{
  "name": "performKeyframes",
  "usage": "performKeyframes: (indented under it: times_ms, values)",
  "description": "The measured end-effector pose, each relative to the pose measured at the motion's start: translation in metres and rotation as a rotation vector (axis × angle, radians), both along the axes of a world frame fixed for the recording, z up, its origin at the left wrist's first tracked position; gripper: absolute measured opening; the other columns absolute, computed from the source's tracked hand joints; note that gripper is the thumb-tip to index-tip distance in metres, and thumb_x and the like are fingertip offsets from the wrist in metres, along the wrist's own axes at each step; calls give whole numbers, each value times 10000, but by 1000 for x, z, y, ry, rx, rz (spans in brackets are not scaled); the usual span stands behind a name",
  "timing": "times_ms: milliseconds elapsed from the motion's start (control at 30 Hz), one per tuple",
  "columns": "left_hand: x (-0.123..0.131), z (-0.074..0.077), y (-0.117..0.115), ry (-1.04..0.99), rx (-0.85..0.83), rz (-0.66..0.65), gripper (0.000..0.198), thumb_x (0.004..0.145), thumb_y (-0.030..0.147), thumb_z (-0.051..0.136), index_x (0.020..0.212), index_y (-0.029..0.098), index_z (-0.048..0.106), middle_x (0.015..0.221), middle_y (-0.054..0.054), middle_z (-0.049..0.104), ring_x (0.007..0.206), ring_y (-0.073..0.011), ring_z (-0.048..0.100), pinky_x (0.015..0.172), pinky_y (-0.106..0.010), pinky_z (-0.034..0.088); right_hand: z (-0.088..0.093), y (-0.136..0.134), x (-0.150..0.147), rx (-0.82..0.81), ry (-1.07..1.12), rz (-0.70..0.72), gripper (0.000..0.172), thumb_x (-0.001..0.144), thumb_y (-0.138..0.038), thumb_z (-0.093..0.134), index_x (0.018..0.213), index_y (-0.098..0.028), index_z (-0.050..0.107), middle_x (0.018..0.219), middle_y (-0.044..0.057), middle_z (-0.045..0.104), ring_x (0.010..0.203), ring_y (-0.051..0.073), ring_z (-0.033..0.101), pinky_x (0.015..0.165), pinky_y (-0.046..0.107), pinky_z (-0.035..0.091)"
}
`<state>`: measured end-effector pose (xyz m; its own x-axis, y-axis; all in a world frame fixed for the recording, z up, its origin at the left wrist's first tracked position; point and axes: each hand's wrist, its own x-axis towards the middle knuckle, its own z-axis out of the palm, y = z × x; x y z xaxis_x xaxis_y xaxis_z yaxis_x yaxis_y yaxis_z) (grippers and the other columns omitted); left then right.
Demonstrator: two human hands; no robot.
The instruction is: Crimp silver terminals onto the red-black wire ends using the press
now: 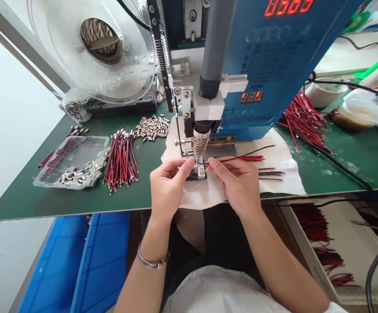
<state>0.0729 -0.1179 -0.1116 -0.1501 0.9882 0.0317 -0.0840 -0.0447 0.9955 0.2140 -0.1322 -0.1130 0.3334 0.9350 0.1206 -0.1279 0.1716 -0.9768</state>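
My left hand (169, 184) is closed, thumb and forefinger pinching a small silver metal part (195, 164) that is mostly hidden by the fingertips. Right of it, my right hand (241, 180) pinches thin red and black wire (205, 163), whose dark tail runs out to the upper right. Both sets of fingertips meet over a small metal fixture (201, 170) under the spring-wrapped tip (201, 141) of a blue bench machine (257, 65). More red wires (250, 158) and black wires (272, 173) lie on a white cloth (286, 161) beside my right hand.
To the left are a bundle of wires with metal ends (121, 158), a clear plastic box (38, 180) of silver parts, and a loose pile of them (152, 128). A red wire heap (306, 117) and a cup (327, 93) stand right. Below are blue bins (100, 261) and a white tray (365, 256).
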Motion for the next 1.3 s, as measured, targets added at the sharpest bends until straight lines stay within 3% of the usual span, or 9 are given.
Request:
performKeyframes:
  times_ms: [333,533,700,900,1033,1300]
  values:
    - [-1,-4,1,49,6,19,264,796,430,845,790,172,788,563,34,477,507,-65,306,477,-245,219,-3,2,1,-10,-57,-29,228,768,-436,841,755,-209,836,701,40,776,547,156,627,536,296,510]
    - [1,-1,-1,154,4,36,220,819,402,810,816,184,785,532,38,477,498,-85,344,477,-248,267,-5,3,2,-22,-136,-47,224,826,-444,802,765,-234,847,702,21,774,598,167,652,591,302,519]
    - [1,-2,-1,161,22,36,189,801,362,822,806,175,796,584,16,575,514,-89,410,492,-244,311,-5,-1,2,-10,-236,-71,277,861,-456,762,727,-225,834,678,28,755,645,197,682,607,318,532]
    - [0,-4,0,146,49,17,154,799,329,828,798,177,802,668,-15,671,609,-120,553,541,-238,389,-6,0,0,1,-128,-23,178,763,-381,855,795,-210,817,742,26,782,657,180,687,597,295,539]
    - [1,-3,0,153,47,24,160,796,331,831,790,174,803,664,-13,673,597,-118,545,541,-241,386,-7,2,2,-34,-147,10,228,712,-383,892,771,-201,767,714,21,746,642,167,654,561,275,493]
    - [1,-2,-1,154,45,25,172,792,345,833,783,177,799,653,-6,668,580,-113,523,547,-247,384,-10,3,3,-38,-223,41,223,816,-429,798,831,-212,754,745,23,725,696,183,663,582,284,488]
